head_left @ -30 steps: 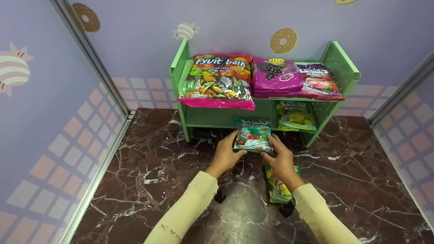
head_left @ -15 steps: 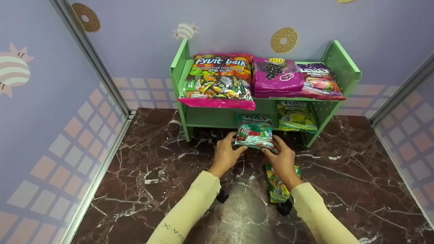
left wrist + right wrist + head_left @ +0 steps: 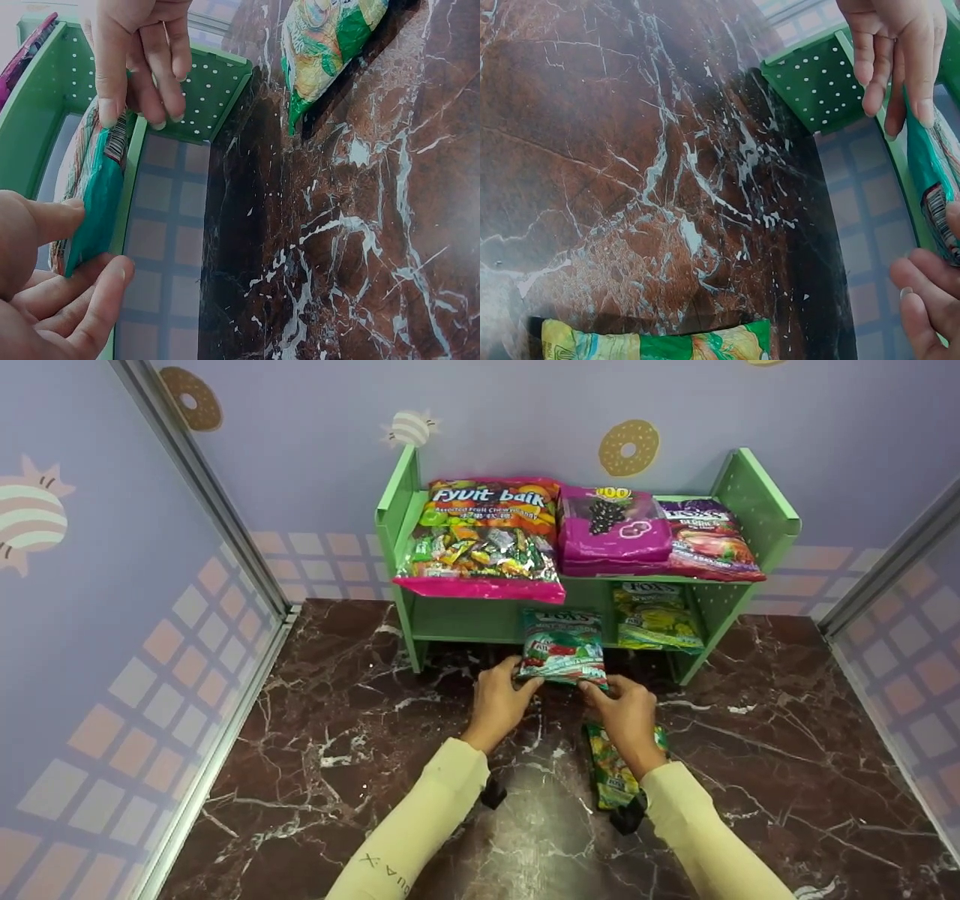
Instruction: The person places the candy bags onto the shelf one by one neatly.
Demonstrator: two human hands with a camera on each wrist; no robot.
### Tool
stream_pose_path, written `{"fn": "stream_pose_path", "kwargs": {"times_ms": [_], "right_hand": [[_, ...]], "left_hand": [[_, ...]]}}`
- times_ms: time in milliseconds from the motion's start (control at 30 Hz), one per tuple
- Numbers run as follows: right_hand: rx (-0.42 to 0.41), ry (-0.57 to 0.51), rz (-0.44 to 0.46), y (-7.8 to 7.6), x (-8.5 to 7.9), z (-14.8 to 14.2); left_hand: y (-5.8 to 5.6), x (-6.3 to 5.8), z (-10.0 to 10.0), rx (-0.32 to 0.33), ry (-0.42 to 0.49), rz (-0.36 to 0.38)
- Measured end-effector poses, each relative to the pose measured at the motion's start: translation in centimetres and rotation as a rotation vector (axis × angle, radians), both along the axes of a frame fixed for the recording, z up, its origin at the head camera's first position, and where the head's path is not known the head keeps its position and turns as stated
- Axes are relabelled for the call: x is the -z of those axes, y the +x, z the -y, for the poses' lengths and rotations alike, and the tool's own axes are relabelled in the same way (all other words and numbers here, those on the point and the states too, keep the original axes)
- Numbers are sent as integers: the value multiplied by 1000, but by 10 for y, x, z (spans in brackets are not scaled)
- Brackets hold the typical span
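A teal Fox's candy bag (image 3: 562,646) lies on the front of the lower shelf, its near edge at the shelf's lip. My left hand (image 3: 501,699) pinches its near left corner, thumb on top and fingers beneath. At the near right corner my right hand (image 3: 624,711) grips it the same way. In the left wrist view the bag (image 3: 105,191) shows its teal underside and a barcode between both hands. To its right on the lower shelf is a yellow Fox's bag (image 3: 658,619). Behind my right wrist, a green-and-yellow candy bag (image 3: 611,765) lies on the marble surface, partly hidden.
The green shelf unit (image 3: 465,621) stands against the back wall. Its top tier carries a Fruit candy bag (image 3: 487,540) overhanging the front edge, a purple grape bag (image 3: 615,529) and a Fox's berries bag (image 3: 709,540). Patterned panels (image 3: 135,660) enclose the sides.
The teal bag has slid away from me, further onto the lower shelf. Both hands have shifted from its sides to its near corners.
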State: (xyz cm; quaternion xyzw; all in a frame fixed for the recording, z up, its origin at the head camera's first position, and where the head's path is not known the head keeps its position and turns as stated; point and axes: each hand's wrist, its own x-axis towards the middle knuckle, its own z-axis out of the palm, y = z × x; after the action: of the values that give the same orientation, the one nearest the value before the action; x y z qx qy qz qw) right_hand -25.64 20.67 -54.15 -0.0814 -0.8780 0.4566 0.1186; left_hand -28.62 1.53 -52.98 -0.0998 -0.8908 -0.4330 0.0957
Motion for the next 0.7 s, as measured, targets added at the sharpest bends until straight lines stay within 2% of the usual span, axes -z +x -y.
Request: {"fn": "stream_pose_path", "kwargs": {"times_ms": [367, 600, 700], "right_hand": [[14, 35, 1, 0, 1, -2], [-20, -157, 17, -3, 0, -2], [-10, -146, 11, -3, 0, -2]], "left_hand": [[-2, 1, 1, -58, -28, -70], [-2, -1, -2, -56, 20, -52], [-2, -2, -4, -49, 22, -54]]}}
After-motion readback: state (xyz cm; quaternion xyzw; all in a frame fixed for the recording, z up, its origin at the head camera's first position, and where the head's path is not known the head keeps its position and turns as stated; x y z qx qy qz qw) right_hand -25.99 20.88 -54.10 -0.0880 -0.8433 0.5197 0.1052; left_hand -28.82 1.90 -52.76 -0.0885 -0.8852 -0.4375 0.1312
